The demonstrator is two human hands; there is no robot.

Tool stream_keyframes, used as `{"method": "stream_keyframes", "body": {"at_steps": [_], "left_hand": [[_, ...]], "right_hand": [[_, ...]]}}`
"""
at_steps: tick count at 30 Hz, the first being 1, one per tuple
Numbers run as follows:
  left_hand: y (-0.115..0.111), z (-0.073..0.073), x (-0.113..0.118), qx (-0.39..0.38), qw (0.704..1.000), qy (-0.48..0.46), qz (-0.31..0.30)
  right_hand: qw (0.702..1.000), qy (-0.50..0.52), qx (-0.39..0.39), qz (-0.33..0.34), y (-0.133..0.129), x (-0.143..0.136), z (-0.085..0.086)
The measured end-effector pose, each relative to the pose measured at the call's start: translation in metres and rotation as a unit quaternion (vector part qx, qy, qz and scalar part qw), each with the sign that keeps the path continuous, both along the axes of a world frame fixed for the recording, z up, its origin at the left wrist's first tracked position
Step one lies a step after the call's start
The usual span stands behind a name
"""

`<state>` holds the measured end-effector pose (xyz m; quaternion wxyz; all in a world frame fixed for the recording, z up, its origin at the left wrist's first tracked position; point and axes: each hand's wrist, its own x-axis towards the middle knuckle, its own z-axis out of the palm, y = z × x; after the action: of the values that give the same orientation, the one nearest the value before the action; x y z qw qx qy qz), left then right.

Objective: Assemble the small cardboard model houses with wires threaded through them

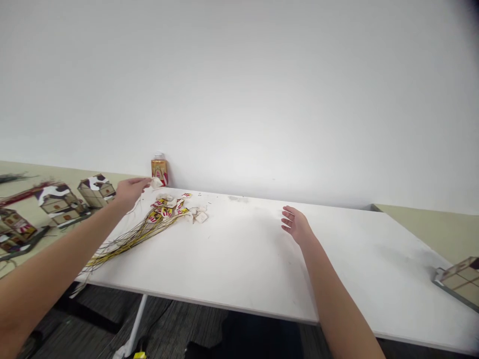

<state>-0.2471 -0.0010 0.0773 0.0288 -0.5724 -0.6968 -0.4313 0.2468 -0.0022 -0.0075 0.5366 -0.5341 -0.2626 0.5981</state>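
Observation:
My left hand (131,192) is at the table's back left, thumb and fingers pinched on a small white square piece (156,183). Just below it lies a bundle of thin yellow and dark wires (140,233), running toward the front left edge. At the wires' far end sit several red, white and yellow printed labels (166,212) and more white pieces (201,217). My right hand (295,223) hovers above the white table (239,259), fingers apart, touching nothing.
A bottle with a gold and red label (159,170) stands against the wall. Small model houses (62,203) with white roof patches are on the beige surface at left. Another model house (460,280) stands at the right edge. A table leg (135,319) is below.

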Motion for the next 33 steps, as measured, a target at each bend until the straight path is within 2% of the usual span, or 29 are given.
{"method": "stream_keyframes", "body": {"at_steps": [3, 6, 8, 10, 13, 16, 18, 21, 24, 28, 31, 33], "left_hand": [[-0.002, 0.025, 0.019, 0.017, 0.992, -0.119, -0.03], [-0.005, 0.045, 0.049, 0.038, 0.976, -0.196, -0.082], [-0.006, 0.05, 0.076, 0.051, 0.965, -0.228, -0.12], [-0.006, 0.047, 0.109, 0.063, 0.953, -0.251, -0.161], [-0.01, 0.033, 0.167, 0.087, 0.926, -0.285, -0.231], [-0.016, 0.012, 0.228, 0.097, 0.871, -0.366, -0.313], [-0.021, -0.004, 0.265, 0.068, 0.838, -0.414, -0.348], [-0.025, -0.028, 0.304, 0.026, 0.829, -0.405, -0.385], [-0.026, -0.049, 0.319, -0.007, 0.83, -0.366, -0.421], [-0.023, -0.069, 0.315, -0.053, 0.832, -0.35, -0.427], [-0.022, -0.077, 0.308, -0.079, 0.84, -0.333, -0.42], [-0.022, -0.08, 0.304, -0.088, 0.861, -0.279, -0.417]], "right_hand": [[1.0, -0.001, 0.004, 0.006, -0.001, -0.001, 0.001], [1.0, -0.008, 0.008, 0.01, -0.002, -0.003, 0.001], [1.0, -0.019, 0.011, 0.015, -0.003, -0.004, 0.001], [0.998, -0.034, 0.031, 0.036, -0.004, -0.005, 0.001], [0.988, -0.057, 0.098, 0.102, -0.007, -0.005, 0.001], [0.968, -0.07, 0.159, 0.179, -0.01, -0.007, 0.003], [0.954, -0.065, 0.188, 0.224, -0.012, -0.009, 0.005], [0.935, -0.019, 0.245, 0.254, -0.013, -0.013, 0.009], [0.92, 0.008, 0.302, 0.251, -0.015, -0.015, 0.014], [0.92, -0.046, 0.296, 0.253, -0.018, -0.018, 0.021], [0.907, -0.128, 0.306, 0.259, -0.019, -0.016, 0.023], [0.878, -0.237, 0.332, 0.249, -0.02, -0.011, 0.023]]}}
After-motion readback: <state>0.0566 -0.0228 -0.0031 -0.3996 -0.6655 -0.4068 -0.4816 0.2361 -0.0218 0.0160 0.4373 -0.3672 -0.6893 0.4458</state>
